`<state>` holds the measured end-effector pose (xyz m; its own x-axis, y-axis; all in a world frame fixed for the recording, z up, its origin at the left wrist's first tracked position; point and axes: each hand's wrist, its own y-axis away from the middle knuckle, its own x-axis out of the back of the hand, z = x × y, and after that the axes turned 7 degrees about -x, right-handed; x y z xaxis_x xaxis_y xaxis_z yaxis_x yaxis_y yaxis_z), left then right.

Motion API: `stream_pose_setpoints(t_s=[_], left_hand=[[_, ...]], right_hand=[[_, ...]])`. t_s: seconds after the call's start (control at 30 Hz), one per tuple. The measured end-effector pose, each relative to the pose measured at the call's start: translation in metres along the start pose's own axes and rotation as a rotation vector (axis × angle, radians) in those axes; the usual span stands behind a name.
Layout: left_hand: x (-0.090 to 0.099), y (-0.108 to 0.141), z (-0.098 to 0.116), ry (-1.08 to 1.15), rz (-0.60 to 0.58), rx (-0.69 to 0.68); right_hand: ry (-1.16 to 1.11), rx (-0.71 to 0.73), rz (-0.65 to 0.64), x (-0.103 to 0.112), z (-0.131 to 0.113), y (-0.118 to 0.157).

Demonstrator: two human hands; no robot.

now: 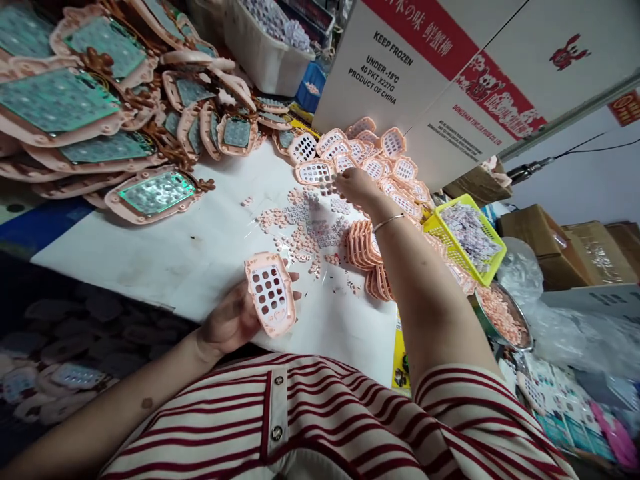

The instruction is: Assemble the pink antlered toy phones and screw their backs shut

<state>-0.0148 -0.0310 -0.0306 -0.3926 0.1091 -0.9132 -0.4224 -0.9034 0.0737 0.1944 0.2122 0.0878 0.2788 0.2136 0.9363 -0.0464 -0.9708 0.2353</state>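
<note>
My left hand holds a pink plastic toy-phone shell near the table's front edge. Its white keypad panel is full of rectangular holes and faces me. Stretched out to the far side, my right hand has its fingers drawn together, pointing down over small keypad buttons. What those fingers pinch, if anything, is too small to make out. Just beyond them lies another pink shell, part of a heap of similar shells. Loose pink and whitish buttons are scattered between my hands.
Pink-framed parts with green panels are piled at the left. Stacked shells stand beside my right forearm. A yellow basket and a metal bowl hold small parts at right. A large carton walls the back.
</note>
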Motion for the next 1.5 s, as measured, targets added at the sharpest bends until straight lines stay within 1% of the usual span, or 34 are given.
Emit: stream_pose_setpoints(t_s=[0.07,0.13,0.23,0.33,0.47,0.53,0.63,0.73,0.83,0.9,0.97,1.03,1.07,1.13,1.2,1.27,1.4,1.5], left_hand=[[0.003,-0.001,0.0,-0.01,0.002,-0.005],[0.005,-0.002,0.0,-0.017,0.014,-0.013],[0.005,-0.001,0.0,-0.034,0.019,-0.021],[0.002,0.0,-0.001,-0.045,0.021,-0.036],[-0.005,0.001,-0.004,-0.029,0.069,-0.044],[-0.007,0.001,-0.005,-0.026,0.084,-0.04],[-0.007,0.001,-0.004,-0.042,0.078,-0.016],[-0.005,0.001,-0.003,-0.043,0.067,0.006],[-0.003,0.001,-0.003,-0.034,0.07,0.017],[-0.002,0.001,-0.003,-0.042,0.074,0.014],[0.0,0.001,-0.003,-0.05,0.063,0.009],[0.003,0.0,-0.003,-0.049,0.037,0.004],[0.004,-0.001,-0.003,-0.048,0.026,0.002],[0.008,-0.003,-0.004,-0.054,0.014,-0.004],[0.01,-0.005,-0.004,-0.072,0.025,-0.03],[0.011,-0.007,-0.004,-0.099,0.036,-0.058],[0.008,-0.011,-0.004,-0.17,0.033,-0.073],[0.004,-0.013,-0.003,-0.204,0.053,-0.086]], right_hand=[[-0.05,0.032,0.051,-0.013,-0.01,0.0],[-0.093,0.013,0.091,-0.03,-0.015,-0.002],[-0.144,-0.112,0.159,-0.053,-0.014,-0.003],[-0.193,-0.214,0.198,-0.066,-0.006,0.004],[-0.254,-0.244,0.218,-0.074,0.001,0.021],[-0.283,-0.241,0.26,-0.075,0.003,0.029],[-0.329,-0.265,0.344,-0.078,0.004,0.036],[-0.389,-0.281,0.374,-0.082,-0.001,0.042],[-0.45,-0.231,0.417,-0.086,-0.007,0.06],[-0.532,-0.143,0.435,-0.087,-0.007,0.081],[-0.76,-0.021,0.415,-0.09,-0.002,0.109],[-1.133,0.058,0.352,-0.096,0.009,0.139],[-1.31,0.05,0.304,-0.1,0.016,0.153],[-1.53,-0.01,0.215,-0.109,0.029,0.177],[-1.62,-0.06,0.144,-0.118,0.041,0.192],[-1.673,-0.082,0.092,-0.125,0.049,0.199],[-1.771,-0.082,-0.013,-0.134,0.054,0.197],[-1.808,-0.055,-0.09,-0.134,0.055,0.194]])
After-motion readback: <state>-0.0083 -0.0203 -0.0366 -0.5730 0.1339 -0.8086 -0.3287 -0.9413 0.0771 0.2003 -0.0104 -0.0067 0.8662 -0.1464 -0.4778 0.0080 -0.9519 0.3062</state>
